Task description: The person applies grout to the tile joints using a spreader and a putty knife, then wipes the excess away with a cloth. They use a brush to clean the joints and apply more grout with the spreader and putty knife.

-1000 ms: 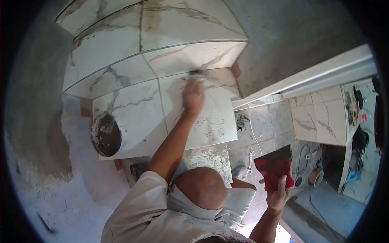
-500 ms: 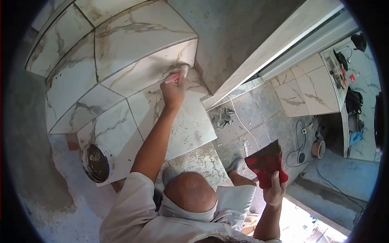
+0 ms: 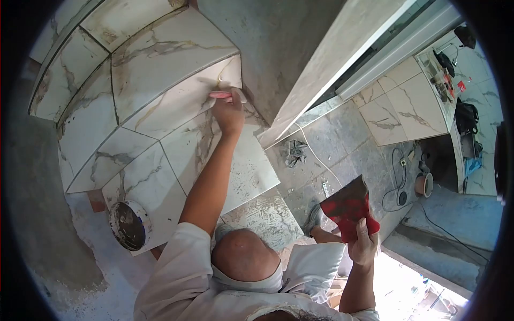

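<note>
My left hand (image 3: 229, 113) is closed around a small tool with a pinkish-red part (image 3: 220, 94) and a pale part. It is at the inner corner of the tiled step, close to the base of the marble-patterned riser (image 3: 187, 93). The exact kind of tool is hidden by my fingers. My right hand (image 3: 364, 246) grips a wide red spreader (image 3: 350, 209), its broad end coated in dark grey paste, above the floor at my right. Standing on the tiles at left, a white bucket (image 3: 145, 219) contains dark grey paste.
More tiled steps (image 3: 160, 45) curve up at upper left, beside a grey wall (image 3: 267, 43). A pale frame edge (image 3: 326, 64) slants across the upper middle. Crumpled dark plastic (image 3: 295, 152), a cable (image 3: 400, 176) and a pot (image 3: 423, 184) lie on the floor at right.
My left hand has moved slightly left and turned, the pinkish-red part now lying level against the riser. My right hand still holds the spreader, a little higher. The view has shifted slightly.
</note>
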### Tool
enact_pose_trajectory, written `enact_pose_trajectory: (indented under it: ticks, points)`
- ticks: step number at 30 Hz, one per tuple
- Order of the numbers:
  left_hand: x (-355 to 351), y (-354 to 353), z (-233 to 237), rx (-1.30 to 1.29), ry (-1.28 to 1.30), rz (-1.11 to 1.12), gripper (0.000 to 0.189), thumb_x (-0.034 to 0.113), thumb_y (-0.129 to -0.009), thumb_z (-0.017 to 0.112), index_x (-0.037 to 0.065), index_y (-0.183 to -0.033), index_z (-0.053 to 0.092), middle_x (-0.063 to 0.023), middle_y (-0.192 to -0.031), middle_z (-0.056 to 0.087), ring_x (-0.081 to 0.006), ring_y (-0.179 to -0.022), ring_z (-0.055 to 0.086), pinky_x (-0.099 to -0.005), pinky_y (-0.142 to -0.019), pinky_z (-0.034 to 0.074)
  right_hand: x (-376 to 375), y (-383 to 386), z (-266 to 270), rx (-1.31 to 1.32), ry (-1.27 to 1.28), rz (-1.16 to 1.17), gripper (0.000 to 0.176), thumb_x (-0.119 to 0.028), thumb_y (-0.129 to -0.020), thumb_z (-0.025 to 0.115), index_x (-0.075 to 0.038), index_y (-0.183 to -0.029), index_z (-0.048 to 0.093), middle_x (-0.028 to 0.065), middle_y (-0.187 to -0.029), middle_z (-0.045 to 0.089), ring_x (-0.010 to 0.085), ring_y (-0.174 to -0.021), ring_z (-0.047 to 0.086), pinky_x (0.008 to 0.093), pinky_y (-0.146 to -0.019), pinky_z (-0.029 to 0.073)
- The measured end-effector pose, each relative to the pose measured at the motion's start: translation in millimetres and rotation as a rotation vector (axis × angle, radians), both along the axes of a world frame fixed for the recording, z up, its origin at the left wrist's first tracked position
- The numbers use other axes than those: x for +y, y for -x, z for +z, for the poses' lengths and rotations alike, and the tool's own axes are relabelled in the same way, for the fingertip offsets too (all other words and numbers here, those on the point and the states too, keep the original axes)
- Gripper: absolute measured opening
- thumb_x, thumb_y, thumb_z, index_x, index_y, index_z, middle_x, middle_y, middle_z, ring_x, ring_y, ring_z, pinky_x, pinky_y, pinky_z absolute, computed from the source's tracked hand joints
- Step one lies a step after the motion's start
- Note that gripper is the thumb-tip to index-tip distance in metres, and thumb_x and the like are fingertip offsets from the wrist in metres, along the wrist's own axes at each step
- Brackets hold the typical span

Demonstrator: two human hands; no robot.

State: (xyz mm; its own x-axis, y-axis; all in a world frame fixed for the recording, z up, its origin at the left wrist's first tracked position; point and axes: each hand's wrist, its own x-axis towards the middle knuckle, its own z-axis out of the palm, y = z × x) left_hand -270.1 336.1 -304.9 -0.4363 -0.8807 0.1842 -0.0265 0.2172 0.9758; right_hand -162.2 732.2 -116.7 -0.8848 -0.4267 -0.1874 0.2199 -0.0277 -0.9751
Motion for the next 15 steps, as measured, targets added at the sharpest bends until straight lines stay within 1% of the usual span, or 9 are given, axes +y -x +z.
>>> enact_pose_trajectory:
  ticks: [2,4,7,8,9,11,12,14,15]
  points:
    - [3.7,-0.2,4.5,-0.067,0.073,0.026,0.022,0.012,-0.089,0.062,-0.007,-0.079,0.058,-0.0137,-0.077,0.066,-0.0169,-0.059,0.065,-0.0306,-0.056,0.058,-2.1,-0.3,-0.9,-0.006,0.001,-0.013,0.051,-0.025,-0.101,0.045,0.007,-0.139,0.034,0.0186,-0.115,0.060,0.0252,-0.086,0.066,0.0348,-0.070,0.056]
    - [10.8,-18.8,47.8,-0.303,-0.148,-0.308,0.021,0.011,-0.089,0.062,-0.007,-0.079,0.058,-0.0120,-0.073,0.065,-0.0169,-0.058,0.064,-0.0297,-0.055,0.057,3.0,-1.1,-4.4,0.007,-0.020,-0.016,0.053,-0.026,-0.101,0.045,0.006,-0.140,0.033,0.0188,-0.115,0.060,0.0251,-0.086,0.066,0.0344,-0.069,0.056]
    - [8.6,-32.3,26.7,-0.256,-0.015,-0.330,0.019,0.010,-0.089,0.061,-0.006,-0.079,0.059,-0.0109,-0.070,0.064,-0.0168,-0.058,0.064,-0.0297,-0.054,0.057,6.1,1.4,-6.4,0.024,-0.030,-0.031,0.054,-0.027,-0.101,0.045,0.006,-0.141,0.032,0.0190,-0.115,0.060,0.0248,-0.087,0.066,0.0333,-0.068,0.056]
    - [11.2,-31.4,38.6,-0.086,-0.158,-0.270,0.020,0.010,-0.090,0.061,-0.006,-0.079,0.059,-0.0110,-0.071,0.064,-0.0168,-0.058,0.064,-0.0290,-0.054,0.057,6.7,0.9,-7.2,0.019,-0.030,-0.054,0.054,-0.028,-0.101,0.045,0.006,-0.141,0.032,0.0190,-0.115,0.060,0.0246,-0.088,0.066,0.0327,-0.068,0.056]
    - [9.0,-25.7,36.9,-0.091,-0.155,-0.277,0.020,0.010,-0.090,0.061,-0.006,-0.079,0.059,-0.0110,-0.071,0.064,-0.0168,-0.058,0.064,-0.0290,-0.054,0.057,8.3,1.2,-7.0,0.015,-0.027,-0.061,0.054,-0.028,-0.101,0.045,0.006,-0.141,0.032,0.0190,-0.115,0.060,0.0246,-0.088,0.066,0.0327,-0.068,0.056]
    - [3.4,-8.0,21.2,-0.060,0.279,-0.034,0.019,0.010,-0.090,0.061,-0.006,-0.080,0.059,-0.0109,-0.074,0.064,-0.0159,-0.060,0.064,-0.0289,-0.053,0.057,11.5,4.3,-4.9,0.010,-0.044,0.016,0.053,-0.027,-0.101,0.045,0.006,-0.140,0.034,0.0185,-0.115,0.061,0.0236,-0.089,0.065,0.0320,-0.068,0.055]
    - [6.0,-3.5,11.7,-0.062,0.276,-0.040,0.019,0.010,-0.090,0.061,-0.006,-0.080,0.059,-0.0109,-0.074,0.064,-0.0159,-0.060,0.064,-0.0289,-0.053,0.057,11.7,3.6,-5.6,0.006,-0.047,0.010,0.053,-0.027,-0.101,0.045,0.006,-0.140,0.034,0.0185,-0.115,0.061,0.0236,-0.089,0.065,0.0320,-0.068,0.055]
    - [12.9,3.0,-5.9,0.017,0.077,-0.055,0.019,0.010,-0.090,0.062,-0.006,-0.081,0.059,-0.0112,-0.073,0.064,-0.0158,-0.059,0.064,-0.0293,-0.054,0.059,10.1,1.3,-7.1,0.031,-0.084,-0.043,0.052,-0.027,-0.101,0.045,0.006,-0.140,0.035,0.0178,-0.114,0.061,0.0221,-0.089,0.065,0.0308,-0.071,0.053]
    - [20.1,-3.3,2.1,0.013,0.076,-0.062,0.019,0.010,-0.090,0.062,-0.006,-0.081,0.059,-0.0112,-0.073,0.064,-0.0158,-0.059,0.064,-0.0293,-0.054,0.059,10.1,0.7,-5.0,0.027,-0.084,-0.050,0.052,-0.027,-0.101,0.045,0.006,-0.140,0.035,0.0178,-0.114,0.061,0.0221,-0.089,0.065,0.0308,-0.071,0.053]
